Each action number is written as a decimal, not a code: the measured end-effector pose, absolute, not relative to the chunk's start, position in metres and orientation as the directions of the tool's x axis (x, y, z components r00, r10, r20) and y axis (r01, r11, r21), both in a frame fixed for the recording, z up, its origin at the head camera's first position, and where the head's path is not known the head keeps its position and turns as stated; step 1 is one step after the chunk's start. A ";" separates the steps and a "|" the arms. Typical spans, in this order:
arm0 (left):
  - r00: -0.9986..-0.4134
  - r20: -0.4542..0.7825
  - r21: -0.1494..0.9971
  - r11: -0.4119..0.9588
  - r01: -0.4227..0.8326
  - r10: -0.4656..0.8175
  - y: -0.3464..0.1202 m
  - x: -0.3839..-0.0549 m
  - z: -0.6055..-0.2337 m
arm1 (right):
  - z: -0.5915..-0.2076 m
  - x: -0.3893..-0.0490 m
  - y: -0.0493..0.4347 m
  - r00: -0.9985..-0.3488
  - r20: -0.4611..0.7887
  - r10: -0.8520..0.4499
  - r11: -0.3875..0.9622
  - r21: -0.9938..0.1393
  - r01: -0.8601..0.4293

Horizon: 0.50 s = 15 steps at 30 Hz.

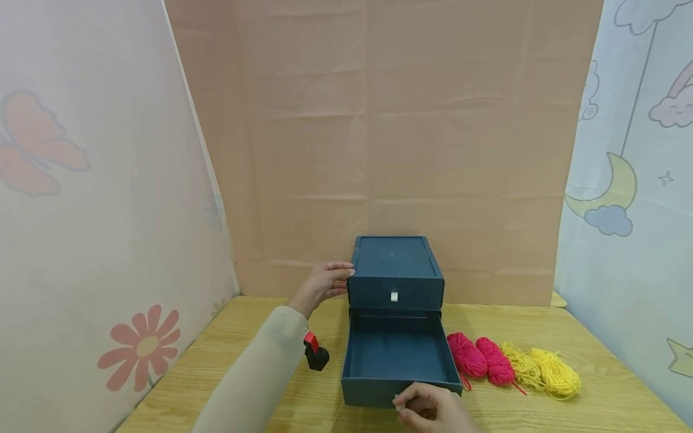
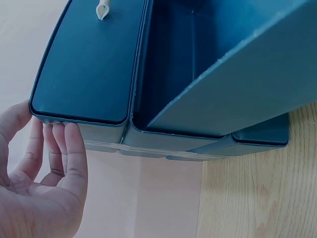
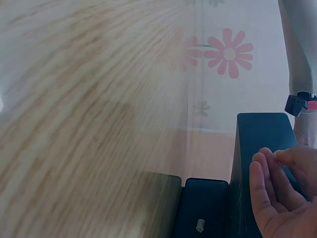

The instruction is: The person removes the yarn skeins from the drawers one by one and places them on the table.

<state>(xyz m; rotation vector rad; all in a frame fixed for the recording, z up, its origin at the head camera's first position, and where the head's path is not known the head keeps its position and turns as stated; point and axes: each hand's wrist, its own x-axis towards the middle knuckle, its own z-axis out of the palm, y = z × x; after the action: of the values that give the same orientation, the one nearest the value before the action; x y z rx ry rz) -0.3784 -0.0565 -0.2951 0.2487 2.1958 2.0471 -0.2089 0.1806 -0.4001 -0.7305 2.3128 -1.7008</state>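
Note:
A dark blue drawer unit (image 1: 395,258) stands on the table, its upper drawer front (image 1: 368,293) closed and bearing a small white pull tab (image 1: 394,296). Below it, a drawer (image 1: 400,349) is pulled far out, with nothing visible inside. My left hand (image 1: 326,281) touches the unit's upper left side; in the left wrist view its fingers (image 2: 74,153) rest along the side near the top corner. At the pulled-out drawer's front, my right hand (image 1: 433,409) pinches a whitish pull tab (image 1: 399,404) between thumb and index finger; the right wrist view shows its other fingers loosely bent.
Two pink yarn skeins (image 1: 468,356) and two yellow ones (image 1: 554,373) lie to the drawer's right. A black and red device (image 1: 316,352) shows by the left wrist. A brown sheet (image 1: 460,150) hangs behind the table (image 1: 189,367), with patterned white sheets at both sides.

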 end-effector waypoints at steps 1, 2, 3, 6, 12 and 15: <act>-0.978 0.020 0.997 0.067 0.034 0.208 -0.056 -0.378 -0.295 | -0.400 -0.210 0.180 -0.871 0.131 -0.474 0.230 -0.936 -0.266; -0.978 0.016 0.997 0.067 0.031 0.208 -0.056 -0.378 -0.295 | -0.399 -0.210 0.180 -0.874 0.127 -0.469 0.228 -0.939 -0.259; -0.978 0.016 0.997 0.067 0.031 0.207 -0.056 -0.378 -0.295 | -0.399 -0.211 0.180 -0.877 0.124 -0.464 0.226 -0.941 -0.252; -0.980 0.010 0.997 0.069 0.024 0.198 -0.056 -0.377 -0.293 | -0.397 -0.213 0.178 -0.888 0.114 -0.445 0.232 -0.943 -0.237; -0.981 0.010 0.997 0.075 0.024 0.192 -0.056 -0.376 -0.292 | -0.391 -0.218 0.177 -0.900 0.090 -0.427 0.232 -0.951 -0.205; -0.982 0.009 0.997 0.075 0.024 0.190 -0.055 -0.377 -0.293 | -0.389 -0.222 0.177 -0.907 0.079 -0.414 0.231 -0.954 -0.189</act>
<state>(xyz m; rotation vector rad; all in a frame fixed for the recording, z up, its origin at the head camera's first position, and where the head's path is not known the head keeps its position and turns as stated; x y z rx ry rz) -0.3769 -0.0555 -0.2926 0.2220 2.2095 2.0447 -0.2218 0.1774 -0.3895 -0.5735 2.3082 -1.7459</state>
